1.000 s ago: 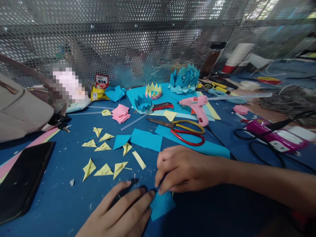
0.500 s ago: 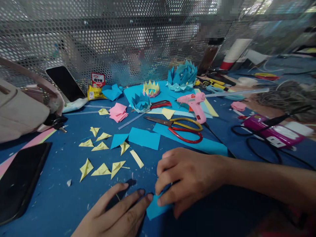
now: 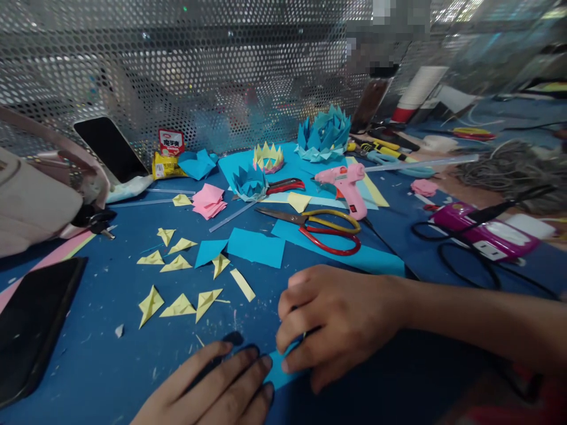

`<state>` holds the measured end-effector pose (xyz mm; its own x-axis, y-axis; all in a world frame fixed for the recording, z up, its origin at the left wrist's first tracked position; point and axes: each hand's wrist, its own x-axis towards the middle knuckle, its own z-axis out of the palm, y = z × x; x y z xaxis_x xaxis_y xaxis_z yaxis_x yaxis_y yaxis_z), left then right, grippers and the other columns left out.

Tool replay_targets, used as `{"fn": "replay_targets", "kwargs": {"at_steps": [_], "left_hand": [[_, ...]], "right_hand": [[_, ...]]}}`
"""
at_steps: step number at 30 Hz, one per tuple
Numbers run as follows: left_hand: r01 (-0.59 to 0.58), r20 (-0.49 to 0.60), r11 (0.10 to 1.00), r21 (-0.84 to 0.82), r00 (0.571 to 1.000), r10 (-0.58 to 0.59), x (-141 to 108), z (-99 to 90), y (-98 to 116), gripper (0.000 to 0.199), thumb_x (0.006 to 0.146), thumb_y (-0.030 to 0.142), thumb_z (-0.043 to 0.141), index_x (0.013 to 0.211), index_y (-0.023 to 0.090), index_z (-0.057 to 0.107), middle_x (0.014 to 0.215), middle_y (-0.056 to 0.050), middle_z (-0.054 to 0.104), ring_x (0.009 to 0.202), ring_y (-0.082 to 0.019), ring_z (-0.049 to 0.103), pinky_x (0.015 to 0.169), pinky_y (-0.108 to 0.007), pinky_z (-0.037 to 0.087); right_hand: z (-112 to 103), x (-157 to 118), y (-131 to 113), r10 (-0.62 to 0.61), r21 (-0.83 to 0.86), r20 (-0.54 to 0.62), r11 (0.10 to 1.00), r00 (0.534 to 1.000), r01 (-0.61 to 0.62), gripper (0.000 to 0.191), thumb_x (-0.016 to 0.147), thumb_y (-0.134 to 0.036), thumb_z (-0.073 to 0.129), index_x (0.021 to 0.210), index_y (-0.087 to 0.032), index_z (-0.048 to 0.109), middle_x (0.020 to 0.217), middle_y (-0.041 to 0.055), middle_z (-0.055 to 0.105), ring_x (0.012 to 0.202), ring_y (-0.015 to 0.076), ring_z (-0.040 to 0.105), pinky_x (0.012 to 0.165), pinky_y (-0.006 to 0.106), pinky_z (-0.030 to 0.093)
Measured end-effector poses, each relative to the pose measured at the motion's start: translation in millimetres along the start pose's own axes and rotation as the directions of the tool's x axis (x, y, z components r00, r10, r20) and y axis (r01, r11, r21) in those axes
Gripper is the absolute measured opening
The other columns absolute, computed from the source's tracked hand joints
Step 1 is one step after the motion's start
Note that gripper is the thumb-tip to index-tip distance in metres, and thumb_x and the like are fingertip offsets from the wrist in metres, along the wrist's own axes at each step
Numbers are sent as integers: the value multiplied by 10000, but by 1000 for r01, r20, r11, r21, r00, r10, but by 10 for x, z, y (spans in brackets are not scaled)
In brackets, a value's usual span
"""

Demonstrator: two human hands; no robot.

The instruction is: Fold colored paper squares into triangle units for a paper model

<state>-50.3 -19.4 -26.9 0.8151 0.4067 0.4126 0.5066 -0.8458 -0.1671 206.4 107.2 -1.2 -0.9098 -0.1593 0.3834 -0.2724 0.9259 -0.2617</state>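
Note:
A small blue paper piece [image 3: 283, 374] lies on the dark blue table at the bottom centre. My right hand [image 3: 341, 321] bends over it from the right, fingers curled and pressed on its upper edge. From the lower left my left hand [image 3: 217, 386] reaches in, its fingers spread and flat, the fingertips touching the paper's left side. Part of the paper is hidden beneath the hands. Several folded yellow paper pieces [image 3: 179, 306] lie left of them. Beyond are a blue paper rectangle [image 3: 256, 247] and scissors [image 3: 305, 221] with one yellow and one red handle.
A pink glue gun [image 3: 349, 188], a blue paper lotus [image 3: 325, 134] and a yellow paper ring [image 3: 268, 158] stand farther back. Black phone [image 3: 39, 319] at left; purple power strip [image 3: 482, 230] and cables at right. A perforated metal panel [image 3: 199, 71] rises behind.
My left hand has moved slightly onto the blue paper, covering more of its left side. My right hand stays nearly in place. The whole view has shifted slightly.

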Motion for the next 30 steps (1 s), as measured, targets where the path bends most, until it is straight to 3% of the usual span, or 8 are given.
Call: {"fn": "replay_targets", "kwargs": {"at_steps": [5,9,13,14,16,20,25,30], "left_hand": [[-3,4,1000,11,1000,3,-33,13,6,373,1084,166,382,1176,289,722,1264,86,697,1116,-104,664,1218,-362,292],[20,-26,1000,8,999,-20,8,-11,9,399,1090,164,373,1110,306,746,1186,105,727,1053,-84,678,1263,-374,141],[24,-21,999,-23,999,-24,7,95,62,382,1093,162,360,1159,255,725,1154,84,728,1074,-76,664,1268,-344,148],[68,-136,997,-33,988,-72,-2,136,83,374,1086,151,375,1117,241,737,1083,70,738,1050,-84,671,1265,-364,179],[92,-169,994,-50,981,-99,-18,199,121,280,1068,195,454,1164,248,711,1076,42,727,1078,-112,664,1240,-393,268],[130,-64,990,-59,989,-133,19,171,128,285,1060,346,475,1276,255,639,1099,-35,699,1107,-172,649,1091,-390,481],[167,-48,982,-89,984,-172,124,29,94,271,1054,360,478,1246,266,645,1034,-37,660,1032,-173,636,1026,-376,515],[201,-21,972,-123,979,-205,138,-53,92,238,1058,283,465,1087,253,699,866,-6,594,841,-145,586,906,-310,521]], "right_hand": [[-19,8,-6,3,7,18,1000,1000,-3,142,936,-302,690,998,-189,753,1039,-23,749,939,151,600,764,329,444],[-16,14,-6,-10,-3,8,1000,1000,10,140,933,-302,696,989,-187,753,1025,-23,752,938,159,599,748,329,434],[-6,14,-1,-23,-5,7,1000,1000,23,151,940,-316,688,986,-188,755,1024,-16,753,924,160,597,733,327,426],[-7,15,-2,-23,-8,13,1000,1000,23,159,946,-322,680,993,-190,755,1029,-15,751,924,161,595,725,329,422],[-9,21,-9,-20,-13,21,1000,1000,20,172,952,-334,671,1002,-191,753,1035,-14,748,926,164,590,710,334,414],[-1,43,-45,3,4,-1,1000,1000,-3,169,946,-332,681,956,-181,757,1003,-11,741,905,165,571,709,327,408],[66,74,-122,96,-67,-98,992,990,-103,256,986,-378,620,858,-199,752,815,-9,675,771,173,487,660,341,346],[166,126,-208,164,-164,-48,972,985,-170,341,1038,-463,497,1060,-217,732,809,9,622,735,182,439,632,346,285]]}}
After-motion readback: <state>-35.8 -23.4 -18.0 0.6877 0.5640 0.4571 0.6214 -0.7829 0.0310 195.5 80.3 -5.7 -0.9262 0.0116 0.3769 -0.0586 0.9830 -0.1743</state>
